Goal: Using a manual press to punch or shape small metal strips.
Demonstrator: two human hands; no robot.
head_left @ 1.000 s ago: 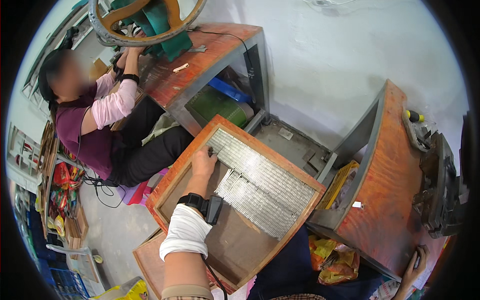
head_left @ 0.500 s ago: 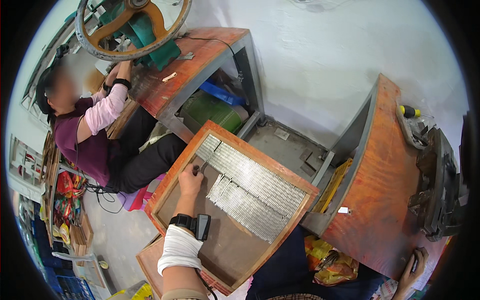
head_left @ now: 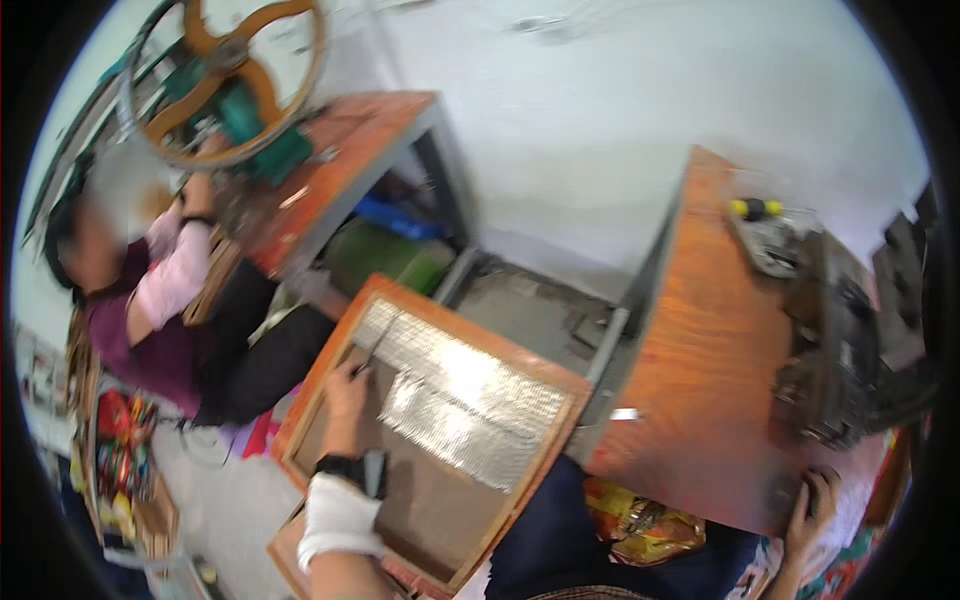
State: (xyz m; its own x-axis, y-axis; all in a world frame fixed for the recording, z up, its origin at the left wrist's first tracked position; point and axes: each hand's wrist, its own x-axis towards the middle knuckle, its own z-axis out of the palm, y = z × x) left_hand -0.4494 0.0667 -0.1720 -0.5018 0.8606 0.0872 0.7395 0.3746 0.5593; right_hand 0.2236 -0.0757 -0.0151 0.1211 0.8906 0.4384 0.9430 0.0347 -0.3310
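My left hand (head_left: 347, 395) is inside a shallow wooden tray (head_left: 535, 372), over its bare left part. Its fingers are closed on a thin dark metal tool (head_left: 378, 338), which points up toward the rows of small silvery metal pieces (head_left: 460, 365). Those pieces lie packed side by side in two blocks along the tray's far and right side. At the lower right, my right hand (head_left: 815, 512) rests at the near edge of the red-brown bench (head_left: 680, 390). Its fingers curl around something dark, too blurred to name.
Another person in a purple top (head_left: 150, 345) sits at left by a green machine with a large handwheel (head_left: 228, 55). A black metal fixture (head_left: 835, 340) and a yellow-black screwdriver (head_left: 755, 209) lie on the right bench. A yellow-red bag (head_left: 640, 525) sits below its near edge.
The whole view has shifted, so the benches and tray appear farther left, and the picture is blurrier. The tool in my left hand now points farther up over the metal rows.
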